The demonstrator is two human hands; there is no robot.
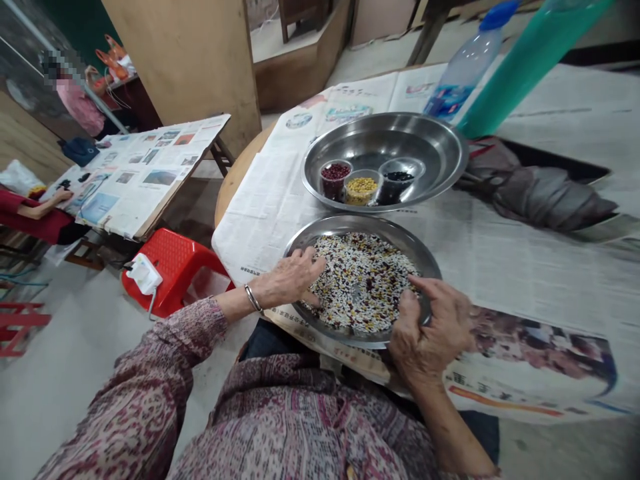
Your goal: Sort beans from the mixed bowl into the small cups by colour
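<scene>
A shallow steel dish [421, 248] lies in front of me, holding a mix of white grains with dark red, yellow and black beans [363, 277]. My left hand [295, 277] reaches over its left rim, thumb and fingers apart, tips at the grains. At the right side is my right hand [435, 323], its index finger and thumb slightly apart over the grains, nothing visible between them; its other fingers are partly hidden. Behind stands a larger steel basin [440, 150] with three clear cups: red beans [336, 172], yellow beans [362, 187] and black beans [399, 177].
Newspaper [260, 200] covers the round table. A water bottle [463, 67], a green bottle [530, 73] and a folded grey umbrella [540, 193] lie beyond the basin. To the left are a red stool [170, 257], another newspaper-covered table [165, 160] and two other people.
</scene>
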